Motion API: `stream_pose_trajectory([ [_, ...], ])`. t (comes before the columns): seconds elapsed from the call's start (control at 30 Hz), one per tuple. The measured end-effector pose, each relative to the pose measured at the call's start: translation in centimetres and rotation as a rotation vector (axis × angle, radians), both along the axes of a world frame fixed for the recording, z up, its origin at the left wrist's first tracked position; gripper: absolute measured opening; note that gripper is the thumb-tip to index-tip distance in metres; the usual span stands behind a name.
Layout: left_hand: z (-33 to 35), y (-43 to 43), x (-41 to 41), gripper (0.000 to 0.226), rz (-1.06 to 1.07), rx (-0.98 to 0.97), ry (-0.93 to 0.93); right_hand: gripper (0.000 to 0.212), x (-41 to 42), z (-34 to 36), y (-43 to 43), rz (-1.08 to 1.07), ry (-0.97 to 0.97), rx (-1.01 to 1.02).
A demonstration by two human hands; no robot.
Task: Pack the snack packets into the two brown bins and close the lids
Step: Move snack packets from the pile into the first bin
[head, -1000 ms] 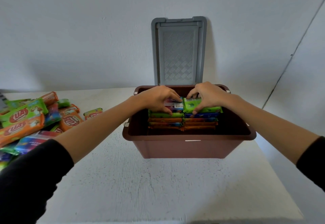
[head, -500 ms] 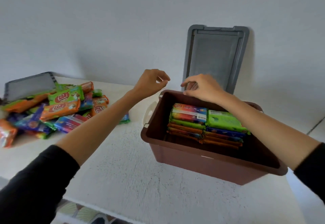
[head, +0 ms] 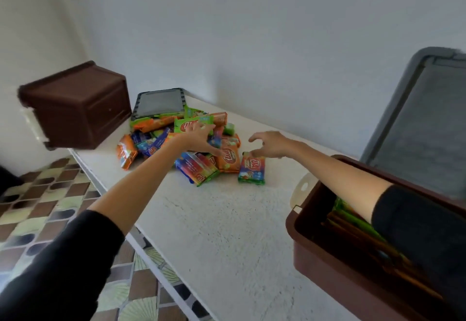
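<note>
A heap of snack packets [head: 176, 139] in orange, green and blue wrappers lies on the white table [head: 227, 232]. My left hand [head: 199, 139] is spread flat over the heap, fingers apart. My right hand [head: 269, 145] hovers open, its fingertips at the top edge of a single packet [head: 252, 170] lying apart on the right side. At the lower right stands an open brown bin [head: 315, 257] with stacked packets inside, partly hidden by my right sleeve. A second brown bin [head: 75, 106] lies on its side at the far left end of the table.
One grey lid [head: 416, 124] leans upright against the wall behind the near bin. Another grey lid [head: 158, 103] lies flat behind the heap. The table's left edge drops to a patterned tile floor [head: 37, 207].
Both hands have left the near bin and reached left to the heap. The view has swung left, bringing the tipped second bin into sight.
</note>
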State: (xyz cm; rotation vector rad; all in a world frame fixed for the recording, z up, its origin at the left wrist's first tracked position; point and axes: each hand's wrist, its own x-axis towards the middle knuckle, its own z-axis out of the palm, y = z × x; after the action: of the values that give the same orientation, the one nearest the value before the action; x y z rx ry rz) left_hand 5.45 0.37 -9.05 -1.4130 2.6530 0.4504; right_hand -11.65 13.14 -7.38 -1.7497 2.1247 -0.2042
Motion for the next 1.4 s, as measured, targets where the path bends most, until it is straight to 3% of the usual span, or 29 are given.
stream_pose_trajectory([
  [0.13,-2.1,-4.0,3.3,0.101,-0.011,0.066,0.017,0.073,1.4,-2.5,-3.1,-0.004,0.099,0.276],
  [0.27,-2.7,-5.8,4.6,0.08,-0.046,0.088,0.167,0.077,2.0,-5.8,-5.0,-0.036,0.186,0.307],
  [0.4,-2.4,-5.2,5.3,0.073,-0.019,-0.059,0.22,0.075,1.6,-6.7,-5.5,-0.015,0.169,0.319],
  [0.5,-2.5,-4.4,5.3,0.087,0.056,-0.199,0.083,0.093,1.2,-6.2,-5.2,-0.017,0.162,0.349],
  [0.6,-2.0,-3.8,4.3,0.093,0.049,-0.275,-0.131,0.095,1.5,-5.8,-4.6,0.01,0.224,0.363],
  [0.67,-1.5,-3.4,3.7,0.089,-0.032,-0.183,-0.177,0.092,1.4,-6.1,-4.4,0.0,0.231,0.341],
  [0.73,-1.3,-2.8,3.6,0.08,-0.125,-0.016,-0.104,0.09,1.2,-6.2,-4.4,-0.001,0.242,0.319],
  [0.83,-1.3,-2.2,3.9,0.072,-0.175,0.057,-0.033,0.087,1.0,-6.1,-4.5,0.032,0.264,0.271],
  [1.0,-1.8,-1.9,4.3,0.067,-0.111,-0.013,0.124,0.079,1.0,-5.6,-4.4,-0.032,0.265,0.224],
  [1.13,-0.8,-0.9,3.4,0.061,-0.095,-0.141,0.211,0.071,-0.4,-4.0,-3.8,-0.167,0.255,0.007],
  [1.4,5.7,2.8,-5.2,0.067,-0.314,-0.251,0.295,0.071,-7.1,4.4,1.7,-0.297,0.228,-0.314],
])
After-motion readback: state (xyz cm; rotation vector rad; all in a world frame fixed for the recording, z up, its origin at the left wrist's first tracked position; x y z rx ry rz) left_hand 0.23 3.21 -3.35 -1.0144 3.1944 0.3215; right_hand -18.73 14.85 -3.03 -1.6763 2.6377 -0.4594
